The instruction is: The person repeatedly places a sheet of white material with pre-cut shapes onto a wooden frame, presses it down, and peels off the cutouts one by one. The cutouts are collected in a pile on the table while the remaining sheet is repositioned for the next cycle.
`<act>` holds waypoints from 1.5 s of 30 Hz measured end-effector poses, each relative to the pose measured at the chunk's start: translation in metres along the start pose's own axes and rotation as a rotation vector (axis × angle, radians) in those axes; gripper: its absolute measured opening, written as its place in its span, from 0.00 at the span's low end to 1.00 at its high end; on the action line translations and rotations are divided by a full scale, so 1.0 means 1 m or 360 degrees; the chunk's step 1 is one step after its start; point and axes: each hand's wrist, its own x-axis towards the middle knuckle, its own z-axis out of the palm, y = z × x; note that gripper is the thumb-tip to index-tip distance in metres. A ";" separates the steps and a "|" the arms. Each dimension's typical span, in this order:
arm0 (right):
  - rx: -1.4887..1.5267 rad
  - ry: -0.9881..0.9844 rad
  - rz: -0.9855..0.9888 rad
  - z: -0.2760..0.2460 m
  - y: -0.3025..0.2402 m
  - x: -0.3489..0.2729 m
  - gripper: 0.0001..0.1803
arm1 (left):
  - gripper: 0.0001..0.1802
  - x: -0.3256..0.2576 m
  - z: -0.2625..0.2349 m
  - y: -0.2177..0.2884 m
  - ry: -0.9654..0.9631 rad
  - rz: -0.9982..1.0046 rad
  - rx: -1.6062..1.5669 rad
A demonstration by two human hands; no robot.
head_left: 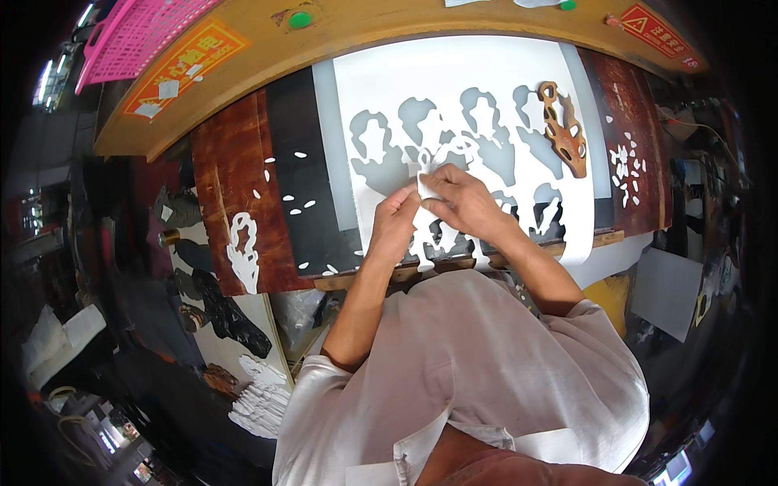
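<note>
- Two-handed, pinching one white cut-out point(427, 189) above the middle of the pierced white sheet point(454, 61).
- Gripping with left hand point(395, 219), bringing thumb and fingers together on the near-left side of the piece.
- Gripping with right hand point(465, 198), nearly closing thumb and forefinger on the same piece; not being able to tell exact fingertip contact.
- Looking light, thin and bendy; probably creasing or tearing at narrow loops, hardly slipping.
- Probably handling best by the broad part, sparing the thin loops.
- Counting four openings point(413, 108) across the far row.
- Counting one brown openwork form point(563, 134), lying on the sheet's right side.
- Counting one loose white shape point(243, 255), lying on the red-brown board point(231, 162) at left.
- Counting about nine oval bits point(301, 155) at left; not managing the bunched scraps point(628, 162) at right.
- Counting one pile of white shapes point(261, 398), lower left; packing too tightly for numbering.
- Counting one pink basket point(146, 36), two green buttons point(300, 19).
</note>
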 end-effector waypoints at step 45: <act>0.1513 -0.0014 0.1190 -0.045 0.044 0.006 0.13 | 0.20 -0.044 -0.021 -0.005 0.0420 -0.0282 0.0312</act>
